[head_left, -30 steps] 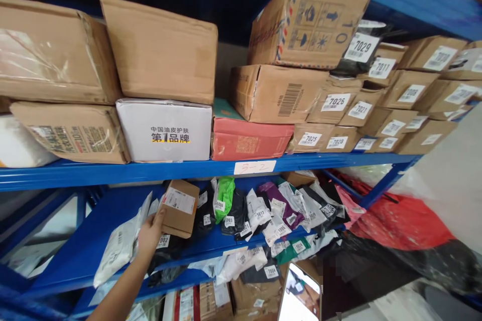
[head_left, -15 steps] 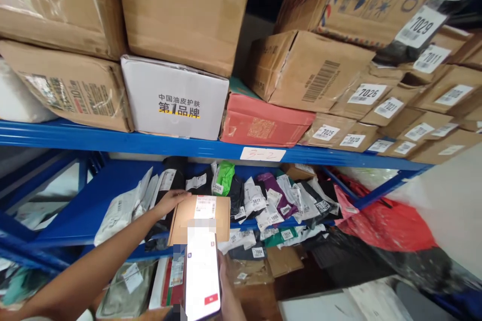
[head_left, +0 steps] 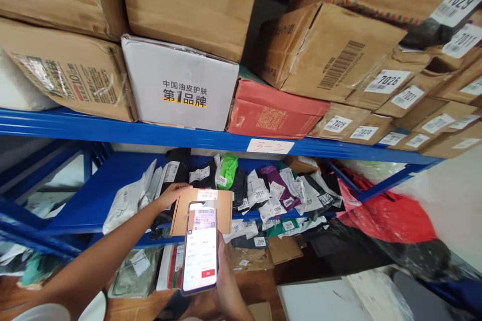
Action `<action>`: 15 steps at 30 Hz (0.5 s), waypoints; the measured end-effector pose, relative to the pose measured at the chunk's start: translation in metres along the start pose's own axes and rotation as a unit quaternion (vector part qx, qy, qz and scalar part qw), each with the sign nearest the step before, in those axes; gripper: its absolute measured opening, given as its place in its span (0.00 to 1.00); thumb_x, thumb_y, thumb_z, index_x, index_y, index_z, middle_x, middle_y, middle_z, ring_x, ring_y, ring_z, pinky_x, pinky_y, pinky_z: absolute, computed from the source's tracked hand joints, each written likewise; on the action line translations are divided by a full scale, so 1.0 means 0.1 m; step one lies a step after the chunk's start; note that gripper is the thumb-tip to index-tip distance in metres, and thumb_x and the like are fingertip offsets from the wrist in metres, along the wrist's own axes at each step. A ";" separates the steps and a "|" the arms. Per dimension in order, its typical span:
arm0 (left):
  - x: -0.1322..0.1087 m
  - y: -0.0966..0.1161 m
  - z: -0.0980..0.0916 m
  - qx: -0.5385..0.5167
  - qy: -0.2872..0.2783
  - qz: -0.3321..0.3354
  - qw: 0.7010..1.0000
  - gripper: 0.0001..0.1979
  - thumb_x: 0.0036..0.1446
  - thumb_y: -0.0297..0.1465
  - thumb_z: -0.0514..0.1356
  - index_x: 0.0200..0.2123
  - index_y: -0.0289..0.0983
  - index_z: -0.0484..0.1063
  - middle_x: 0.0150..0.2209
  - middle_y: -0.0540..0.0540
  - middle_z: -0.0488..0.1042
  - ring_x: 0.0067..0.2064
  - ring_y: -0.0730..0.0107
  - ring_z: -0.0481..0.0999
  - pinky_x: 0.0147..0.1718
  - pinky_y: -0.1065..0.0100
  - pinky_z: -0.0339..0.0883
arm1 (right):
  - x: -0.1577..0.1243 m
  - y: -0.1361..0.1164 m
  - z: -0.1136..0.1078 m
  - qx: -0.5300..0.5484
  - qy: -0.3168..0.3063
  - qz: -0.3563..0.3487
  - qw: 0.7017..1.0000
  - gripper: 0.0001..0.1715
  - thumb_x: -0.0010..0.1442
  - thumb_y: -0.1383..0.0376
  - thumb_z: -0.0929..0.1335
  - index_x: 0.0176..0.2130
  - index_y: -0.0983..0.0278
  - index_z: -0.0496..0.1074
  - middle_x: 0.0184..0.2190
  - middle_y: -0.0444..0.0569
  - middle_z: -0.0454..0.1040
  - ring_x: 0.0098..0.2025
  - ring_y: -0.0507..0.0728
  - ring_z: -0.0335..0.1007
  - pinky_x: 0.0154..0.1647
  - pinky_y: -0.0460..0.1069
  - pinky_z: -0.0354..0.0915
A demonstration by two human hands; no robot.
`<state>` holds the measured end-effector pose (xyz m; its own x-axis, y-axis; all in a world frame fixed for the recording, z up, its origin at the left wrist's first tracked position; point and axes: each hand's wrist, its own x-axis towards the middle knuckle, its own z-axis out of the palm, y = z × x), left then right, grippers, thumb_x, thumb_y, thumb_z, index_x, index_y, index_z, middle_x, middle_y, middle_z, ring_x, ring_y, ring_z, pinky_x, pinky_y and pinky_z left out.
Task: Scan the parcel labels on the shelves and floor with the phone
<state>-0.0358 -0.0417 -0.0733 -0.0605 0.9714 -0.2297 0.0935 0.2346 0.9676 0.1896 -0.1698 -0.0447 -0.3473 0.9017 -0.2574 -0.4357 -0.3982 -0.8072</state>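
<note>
My left hand (head_left: 175,194) grips the top left edge of a flat brown cardboard box (head_left: 179,218), its fingers partly hidden behind it. A white shipping label (head_left: 208,193) with print lies along the top of the box. My right hand (head_left: 223,266) is closed round a smartphone (head_left: 200,261), held upright in front of the box so that it covers the middle of it. On the lit screen are a picture of a label with a barcode, several lines of text and a red button at the lower right.
A blue shelf (head_left: 113,180) behind my hands carries bagged parcels (head_left: 259,193) with number labels. Above, a blue beam (head_left: 211,138) marked "3-2" bears stacked cartons (head_left: 181,85). A red bag (head_left: 391,215) sits at the right; more parcels lie below.
The phone has moved up in front of the box, covering more of its label. Its screen now shows a barcode picture and text. My view has shifted slightly.
</note>
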 end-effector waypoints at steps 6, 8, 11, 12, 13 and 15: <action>0.02 -0.01 -0.01 0.004 0.008 -0.005 1.000 0.28 0.34 0.54 0.65 0.29 0.35 0.76 0.26 0.46 0.78 0.32 0.60 0.74 0.36 0.64 0.62 | 0.04 0.09 -0.08 0.030 -0.043 0.015 0.998 0.41 0.53 0.36 0.65 0.54 0.58 0.65 0.36 0.51 0.78 0.32 0.61 0.78 0.33 0.56 0.76; 0.03 -0.02 -0.01 0.005 0.008 -0.005 1.000 0.28 0.35 0.54 0.65 0.30 0.35 0.76 0.28 0.46 0.79 0.34 0.60 0.75 0.37 0.64 0.62 | 0.06 0.12 -0.11 0.025 -0.028 0.004 0.999 0.39 0.53 0.36 0.66 0.53 0.59 0.67 0.35 0.50 0.78 0.32 0.60 0.78 0.33 0.56 0.76; 0.04 -0.02 0.00 0.007 0.005 -0.004 1.000 0.28 0.36 0.54 0.65 0.30 0.35 0.76 0.29 0.45 0.79 0.35 0.59 0.75 0.38 0.64 0.62 | 0.06 0.13 -0.11 0.008 0.008 -0.019 1.000 0.38 0.52 0.37 0.67 0.49 0.60 0.70 0.36 0.52 0.78 0.37 0.62 0.78 0.32 0.54 0.76; 0.04 -0.02 0.00 0.007 0.003 -0.003 1.000 0.28 0.36 0.54 0.64 0.30 0.35 0.77 0.29 0.45 0.79 0.35 0.58 0.75 0.38 0.64 0.62 | 0.06 0.12 -0.11 0.005 0.010 -0.022 1.000 0.38 0.51 0.36 0.67 0.49 0.60 0.70 0.37 0.53 0.78 0.39 0.63 0.77 0.32 0.54 0.76; 0.04 -0.03 0.00 0.008 0.001 -0.003 1.000 0.28 0.36 0.54 0.64 0.30 0.35 0.77 0.29 0.45 0.79 0.35 0.58 0.75 0.38 0.64 0.62 | 0.05 0.11 -0.11 0.002 0.009 -0.023 1.000 0.38 0.51 0.36 0.67 0.49 0.60 0.70 0.38 0.53 0.78 0.40 0.63 0.77 0.32 0.54 0.75; 0.05 -0.03 0.00 0.009 -0.002 -0.002 1.000 0.28 0.37 0.54 0.64 0.31 0.35 0.77 0.28 0.45 0.78 0.34 0.59 0.74 0.37 0.64 0.62 | 0.05 0.11 -0.12 -0.002 0.002 -0.024 1.000 0.39 0.51 0.36 0.67 0.50 0.60 0.70 0.38 0.53 0.78 0.39 0.62 0.77 0.33 0.53 0.75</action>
<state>-0.0365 -0.0379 -0.0768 -0.0575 0.9707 -0.2333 0.1119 0.2385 0.9647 0.1929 -0.1673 -0.0612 -0.3223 0.9208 -0.2196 -0.4496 -0.3531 -0.8205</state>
